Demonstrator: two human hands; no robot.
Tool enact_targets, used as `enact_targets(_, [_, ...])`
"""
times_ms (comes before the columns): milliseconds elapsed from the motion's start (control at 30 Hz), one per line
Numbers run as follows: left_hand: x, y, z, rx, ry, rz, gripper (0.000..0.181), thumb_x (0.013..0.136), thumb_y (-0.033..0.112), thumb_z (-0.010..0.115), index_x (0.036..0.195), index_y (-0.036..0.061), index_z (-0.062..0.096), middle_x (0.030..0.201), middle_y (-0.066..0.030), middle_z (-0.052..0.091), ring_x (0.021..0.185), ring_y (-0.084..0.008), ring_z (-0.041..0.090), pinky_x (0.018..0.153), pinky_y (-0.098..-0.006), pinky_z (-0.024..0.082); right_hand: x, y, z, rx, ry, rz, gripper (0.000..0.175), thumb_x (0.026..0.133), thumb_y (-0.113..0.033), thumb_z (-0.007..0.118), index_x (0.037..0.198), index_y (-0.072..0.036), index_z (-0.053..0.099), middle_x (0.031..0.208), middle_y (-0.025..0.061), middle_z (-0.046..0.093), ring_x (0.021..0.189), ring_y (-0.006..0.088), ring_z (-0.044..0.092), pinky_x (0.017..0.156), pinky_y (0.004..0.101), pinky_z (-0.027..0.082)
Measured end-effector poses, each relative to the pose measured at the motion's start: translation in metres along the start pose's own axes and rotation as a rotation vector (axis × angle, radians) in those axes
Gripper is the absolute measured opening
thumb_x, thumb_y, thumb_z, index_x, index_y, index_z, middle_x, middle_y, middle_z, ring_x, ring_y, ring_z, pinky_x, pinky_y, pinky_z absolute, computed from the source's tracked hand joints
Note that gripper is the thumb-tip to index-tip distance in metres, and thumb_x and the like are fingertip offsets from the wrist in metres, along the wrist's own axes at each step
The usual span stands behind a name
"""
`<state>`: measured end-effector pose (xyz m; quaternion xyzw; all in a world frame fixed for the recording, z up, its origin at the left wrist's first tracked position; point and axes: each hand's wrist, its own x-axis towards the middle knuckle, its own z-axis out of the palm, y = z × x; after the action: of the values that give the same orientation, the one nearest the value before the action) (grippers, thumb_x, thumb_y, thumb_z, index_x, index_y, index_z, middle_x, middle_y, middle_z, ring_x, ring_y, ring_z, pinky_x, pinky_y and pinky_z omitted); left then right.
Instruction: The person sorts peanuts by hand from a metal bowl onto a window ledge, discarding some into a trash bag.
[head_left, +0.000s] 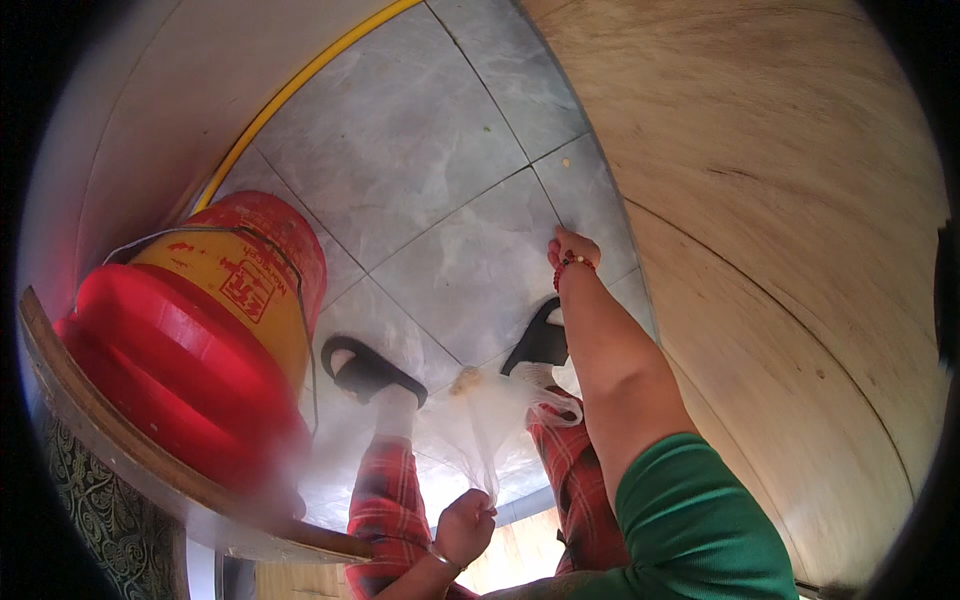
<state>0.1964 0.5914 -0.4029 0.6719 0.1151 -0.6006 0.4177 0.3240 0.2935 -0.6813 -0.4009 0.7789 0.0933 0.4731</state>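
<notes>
My left hand (465, 527), with a bangle at the wrist, grips the gathered top of a clear plastic bag (487, 431). The bag hangs between my legs, and a small brownish clump (466, 381) shows at its far end. One loop handle of the bag lies across my right trouser leg. My right hand (574, 246), wearing a red bead bracelet, reaches down near a tile joint in the floor. Its fingers are bent together, and I cannot tell whether anything is between them.
To the left stands a yellow and red plastic bucket (289, 247) with a wire handle and a red basin (180, 367) on top. A yellow hose or pipe (300, 79) edges the grey tiled floor (390, 150). Small bits (566, 162) dot the tiles. Wood-look panels (757, 187) rise at right.
</notes>
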Motion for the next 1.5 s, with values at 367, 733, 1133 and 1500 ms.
enact_targets(367, [0.007,0.006,-0.002,-0.034,-0.011,0.028,0.008,0.068,0.001,0.05,0.075,0.0033,0.052,0.069,-0.0131,0.057,0.065,-0.0298,0.058,0.059,-0.0355,0.047,0.041,0.008,0.021,-0.005,0.077,-0.398,0.009,0.069,0.0,0.045,0.071,-0.002,0.054,0.05,0.0087,0.054,0.042,0.0183,0.054,0.037,0.0296,0.042])
enact_targets(733, [0.01,0.018,-0.005,-0.037,-0.018,-0.003,0.01,0.068,-0.002,0.05,0.077,0.0023,0.051,0.071,-0.0134,0.058,0.067,-0.0268,0.059,0.06,-0.0332,0.047,0.105,-0.044,0.044,-0.322,0.303,-1.094,0.013,0.06,-0.018,0.066,0.067,-0.01,0.059,0.065,0.0057,0.062,0.062,0.0237,0.06,0.054,0.0358,0.046])
enact_targets(1133, [0.006,0.023,-0.008,-0.007,-0.03,0.061,0.01,0.072,0.006,0.048,0.082,0.0045,0.05,0.075,-0.0144,0.055,0.069,-0.0325,0.056,0.062,-0.0383,0.046,0.065,-0.059,0.035,-0.92,0.399,-1.121,0.01,0.066,-0.017,0.057,0.069,-0.008,0.054,0.064,0.0113,0.06,0.057,0.0244,0.06,0.048,0.035,0.047])
enact_targets(1500, [-0.006,0.01,-0.001,0.042,0.209,0.007,0.009,0.077,0.014,0.049,0.077,0.0049,0.052,0.073,-0.018,0.055,0.069,-0.0344,0.054,0.062,-0.0392,0.043,-0.156,0.028,-0.079,-0.193,-0.458,-0.302,0.008,0.07,0.006,0.054,0.076,0.001,0.05,0.07,0.0108,0.059,0.051,0.0131,0.053,0.044,0.025,0.044])
